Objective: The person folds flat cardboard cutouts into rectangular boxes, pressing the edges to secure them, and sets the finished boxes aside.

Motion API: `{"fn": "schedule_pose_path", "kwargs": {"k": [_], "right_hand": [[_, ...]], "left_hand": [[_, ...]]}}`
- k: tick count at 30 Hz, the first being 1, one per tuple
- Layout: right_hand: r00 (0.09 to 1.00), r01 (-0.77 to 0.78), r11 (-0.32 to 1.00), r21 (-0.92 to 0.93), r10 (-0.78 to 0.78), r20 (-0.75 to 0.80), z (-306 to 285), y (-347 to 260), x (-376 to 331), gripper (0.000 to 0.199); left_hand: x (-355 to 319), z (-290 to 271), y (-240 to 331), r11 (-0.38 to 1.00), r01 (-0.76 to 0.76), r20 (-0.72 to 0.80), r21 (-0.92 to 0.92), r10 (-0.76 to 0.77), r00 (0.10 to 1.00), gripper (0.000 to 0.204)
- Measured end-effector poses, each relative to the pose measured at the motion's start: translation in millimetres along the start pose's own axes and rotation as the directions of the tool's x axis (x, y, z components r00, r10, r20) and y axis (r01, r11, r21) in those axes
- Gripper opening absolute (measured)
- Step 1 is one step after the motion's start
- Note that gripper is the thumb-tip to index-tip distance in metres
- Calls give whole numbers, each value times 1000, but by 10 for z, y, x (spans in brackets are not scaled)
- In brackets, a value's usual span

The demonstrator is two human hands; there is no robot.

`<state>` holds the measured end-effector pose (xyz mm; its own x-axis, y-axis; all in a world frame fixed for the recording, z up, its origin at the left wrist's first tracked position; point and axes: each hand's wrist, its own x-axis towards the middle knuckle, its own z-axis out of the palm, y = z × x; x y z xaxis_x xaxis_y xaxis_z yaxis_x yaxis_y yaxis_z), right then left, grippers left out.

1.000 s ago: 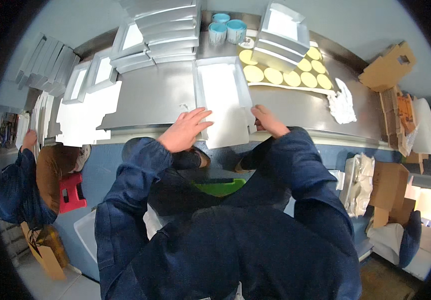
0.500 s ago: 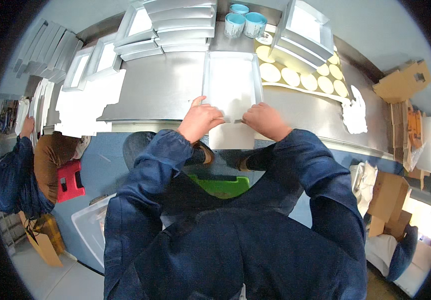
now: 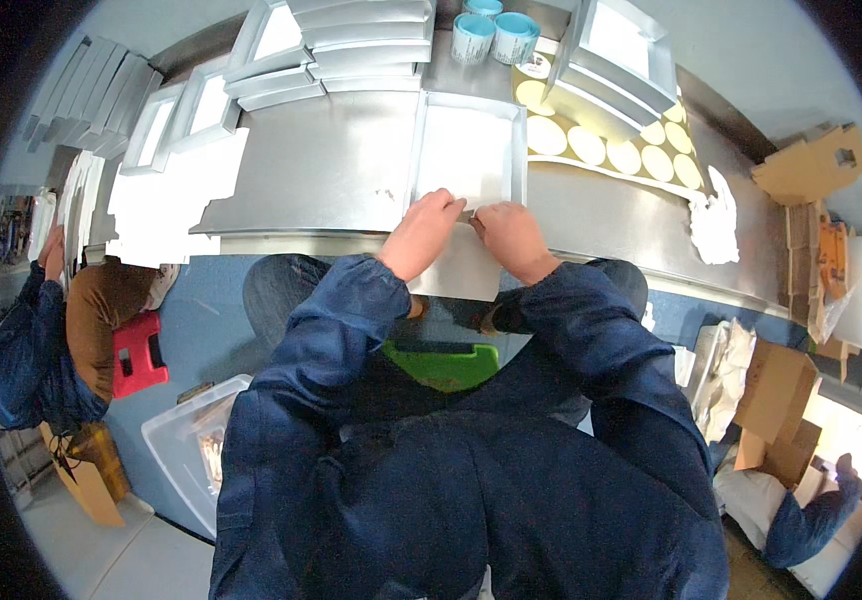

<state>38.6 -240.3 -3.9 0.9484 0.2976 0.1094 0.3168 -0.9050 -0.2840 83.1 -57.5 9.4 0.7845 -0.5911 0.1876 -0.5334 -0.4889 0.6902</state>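
Note:
A shallow white cardboard box (image 3: 466, 150) lies at the table's front edge, its inside facing up and its raised walls showing on the far side and flanks. Its near flap (image 3: 459, 268) hangs out past the edge toward me. My left hand (image 3: 425, 235) is closed, fingers pinching the box's near end. Close beside it my right hand (image 3: 513, 238) is also closed on that same end. The fingertips almost meet over the middle of the near side, and they hide the fold there.
Stacked white boxes (image 3: 366, 50) stand at the back left, near a pile of white sheets (image 3: 176, 200). Round stickers on a yellow sheet (image 3: 591, 148) lie right, under more boxes (image 3: 619, 60). Blue-topped rolls (image 3: 473, 38) stand behind. A co-worker's sleeve (image 3: 26, 340) shows far left.
Both hands have come closer together at the middle of the box's near end, with the fingers now pinched there. The hanging flap has tilted slightly.

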Motion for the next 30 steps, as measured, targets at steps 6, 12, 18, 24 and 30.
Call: {"fn": "schedule_pose_path", "kwargs": {"k": [6, 12, 18, 24, 30], "right_hand": [[995, 6, 995, -103, 4, 95, -58, -58, 37, 11], [995, -19, 993, -120, 30, 91, -121, -125, 89, 12], [996, -66, 994, -85, 61, -60, -4, -105, 16, 12], [988, -22, 995, -101, 6, -154, 88, -108, 14, 11], [989, -58, 996, -68, 48, -138, 77, -80, 55, 9]], "left_hand": [[66, -116, 83, 992, 102, -31, -70, -104, 994, 18], [32, -31, 92, 984, 97, -149, -151, -120, 982, 12], [44, 69, 101, 998, 13, -173, 65, -1, 985, 10], [19, 212, 112, 994, 29, -262, 106, 0, 965, 8], [35, 254, 126, 983, 34, -229, 181, 9, 973, 6]]}}
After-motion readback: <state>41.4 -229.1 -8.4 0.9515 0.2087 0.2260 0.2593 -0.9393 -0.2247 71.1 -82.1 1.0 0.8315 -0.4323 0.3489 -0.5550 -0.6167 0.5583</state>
